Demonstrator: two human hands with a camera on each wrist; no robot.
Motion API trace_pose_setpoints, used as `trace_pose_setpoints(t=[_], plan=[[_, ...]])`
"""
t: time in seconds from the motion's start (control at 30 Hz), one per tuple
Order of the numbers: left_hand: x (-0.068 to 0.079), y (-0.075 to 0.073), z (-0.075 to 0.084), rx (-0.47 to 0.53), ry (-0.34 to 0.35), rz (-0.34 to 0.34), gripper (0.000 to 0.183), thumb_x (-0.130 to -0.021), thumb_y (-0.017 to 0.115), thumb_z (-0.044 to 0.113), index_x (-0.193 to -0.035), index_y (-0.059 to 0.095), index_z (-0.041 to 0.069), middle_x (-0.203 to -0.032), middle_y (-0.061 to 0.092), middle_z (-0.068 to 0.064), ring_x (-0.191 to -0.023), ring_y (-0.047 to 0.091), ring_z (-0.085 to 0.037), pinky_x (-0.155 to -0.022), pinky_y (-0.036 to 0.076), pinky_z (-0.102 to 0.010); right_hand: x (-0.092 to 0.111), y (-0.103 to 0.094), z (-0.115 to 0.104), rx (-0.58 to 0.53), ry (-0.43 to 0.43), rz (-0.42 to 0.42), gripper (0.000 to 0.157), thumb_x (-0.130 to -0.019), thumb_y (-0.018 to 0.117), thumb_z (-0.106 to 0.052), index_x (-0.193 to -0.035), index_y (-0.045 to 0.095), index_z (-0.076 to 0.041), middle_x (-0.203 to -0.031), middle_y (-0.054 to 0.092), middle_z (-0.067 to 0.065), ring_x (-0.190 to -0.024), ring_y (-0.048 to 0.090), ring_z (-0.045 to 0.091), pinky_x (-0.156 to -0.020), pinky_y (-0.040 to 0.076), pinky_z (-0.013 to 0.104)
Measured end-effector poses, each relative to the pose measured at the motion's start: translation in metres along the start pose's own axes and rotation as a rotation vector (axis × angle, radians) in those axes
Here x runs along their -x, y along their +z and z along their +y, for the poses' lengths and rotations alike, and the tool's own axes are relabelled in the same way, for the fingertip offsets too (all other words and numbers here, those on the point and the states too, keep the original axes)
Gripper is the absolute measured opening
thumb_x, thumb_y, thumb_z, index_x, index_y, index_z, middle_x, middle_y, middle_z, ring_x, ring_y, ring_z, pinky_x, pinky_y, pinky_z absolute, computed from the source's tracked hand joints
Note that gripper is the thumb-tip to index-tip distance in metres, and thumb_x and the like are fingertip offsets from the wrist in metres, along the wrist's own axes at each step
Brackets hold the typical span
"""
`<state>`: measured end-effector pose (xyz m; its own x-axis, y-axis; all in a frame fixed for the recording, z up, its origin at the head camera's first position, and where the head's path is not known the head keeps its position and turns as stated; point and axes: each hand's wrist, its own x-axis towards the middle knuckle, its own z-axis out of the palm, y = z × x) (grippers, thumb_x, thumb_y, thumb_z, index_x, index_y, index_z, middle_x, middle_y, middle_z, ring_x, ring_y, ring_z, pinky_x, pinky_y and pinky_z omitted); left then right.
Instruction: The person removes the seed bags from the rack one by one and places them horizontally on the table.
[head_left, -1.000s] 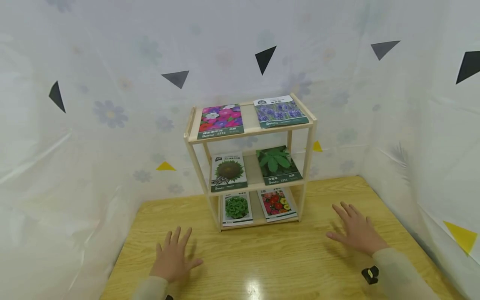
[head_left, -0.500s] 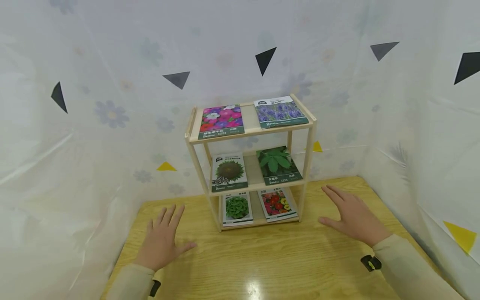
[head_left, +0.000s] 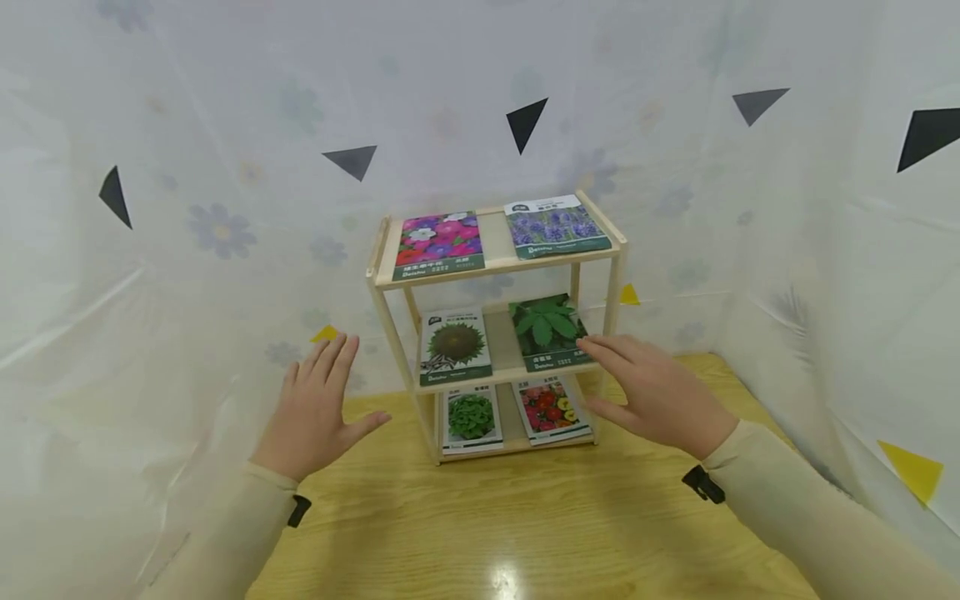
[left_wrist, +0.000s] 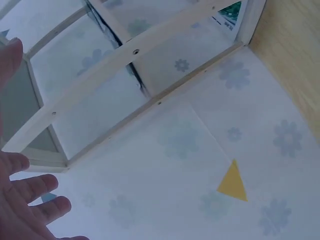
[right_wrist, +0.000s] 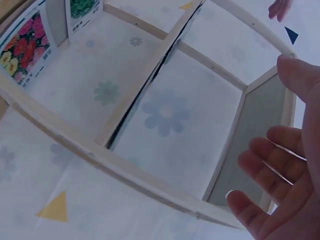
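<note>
A three-tier wooden rack stands on the table with seed packets on every shelf. Its top shelf bears a pink-and-purple flower packet and a lavender packet. Below them lie a sunflower packet and a green-leaf packet. The bottom shelf has a leafy-greens packet and a red-and-yellow flower packet. My left hand, fingers extended, is raised left of the rack. My right hand is at its right, overlapping the green-leaf packet's corner in the head view; contact cannot be told. Both hold nothing.
The wood-grain table extends in front of the rack. A pale flower-print sheet with black, grey and yellow triangles hangs behind and at both sides. Black straps circle the wrists.
Both hands have risen from low over the table and moved forward towards the rack's sides, the right one also inward to the left. The rack and packets have stayed put.
</note>
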<state>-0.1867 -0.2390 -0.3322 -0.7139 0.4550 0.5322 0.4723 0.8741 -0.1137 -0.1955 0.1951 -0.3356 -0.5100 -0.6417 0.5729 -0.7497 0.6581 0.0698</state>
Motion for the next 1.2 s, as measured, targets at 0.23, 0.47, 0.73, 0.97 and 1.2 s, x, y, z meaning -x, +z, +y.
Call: trace_pose_setpoints(t=[0.23, 0.47, 0.73, 0.97, 1.2], plan=[[-0.036, -0.016, -0.003, 0.031, 0.009, 0.049, 0.100, -0.076, 0.060, 0.061, -0.147, 0.013, 0.010, -0.147, 0.023, -0.015, -0.132, 0.022, -0.037, -0.095, 0.022, -0.065, -0.047, -0.010, -0.013, 0.026, -0.117, 0.070, 0.063, -0.081, 0.067, -0.040, -0.128, 0.051, -0.003, -0.121, 0.054, 0.011, -0.108, 0.051, 0.025, -0.088, 0.044, 0.041], [-0.068, -0.022, -0.007, 0.068, 0.014, 0.090, 0.099, -0.077, 0.063, 0.056, -0.147, 0.013, 0.008, -0.147, 0.022, -0.015, -0.132, 0.022, -0.035, -0.095, 0.024, -0.059, -0.086, -0.013, -0.018, 0.106, -0.140, 0.108, 0.056, -0.089, 0.052, -0.046, -0.128, 0.051, -0.005, -0.117, 0.055, 0.009, -0.103, 0.051, 0.024, -0.087, 0.043, 0.040], [-0.093, -0.026, -0.007, 0.088, -0.004, 0.099, 0.093, -0.079, 0.059, 0.058, -0.146, 0.017, 0.009, -0.148, 0.021, -0.011, -0.133, 0.021, -0.031, -0.100, 0.023, -0.057, -0.128, -0.013, -0.024, 0.181, -0.157, 0.193, 0.046, -0.089, 0.056, -0.036, -0.125, 0.054, -0.007, -0.119, 0.055, 0.009, -0.111, 0.048, 0.027, -0.097, 0.033, 0.043], [-0.104, -0.027, -0.004, 0.103, -0.057, 0.062, 0.085, -0.084, 0.052, 0.058, -0.146, 0.020, 0.009, -0.148, 0.022, -0.010, -0.134, 0.019, -0.031, -0.101, 0.018, -0.060, -0.152, -0.005, -0.021, 0.229, -0.120, 0.211, 0.046, -0.089, 0.056, -0.039, -0.123, 0.056, -0.008, -0.120, 0.056, 0.009, -0.117, 0.044, 0.026, -0.107, 0.018, 0.047], [-0.109, -0.027, -0.004, 0.124, -0.091, 0.052, 0.075, -0.089, 0.047, 0.055, -0.145, 0.026, 0.011, -0.145, 0.031, -0.012, -0.135, 0.019, -0.028, -0.101, 0.016, -0.061, -0.167, -0.003, -0.017, 0.235, -0.068, 0.156, 0.047, -0.091, 0.052, -0.041, -0.126, 0.055, -0.009, -0.120, 0.057, 0.007, -0.122, 0.040, 0.025, -0.108, 0.009, 0.047]])
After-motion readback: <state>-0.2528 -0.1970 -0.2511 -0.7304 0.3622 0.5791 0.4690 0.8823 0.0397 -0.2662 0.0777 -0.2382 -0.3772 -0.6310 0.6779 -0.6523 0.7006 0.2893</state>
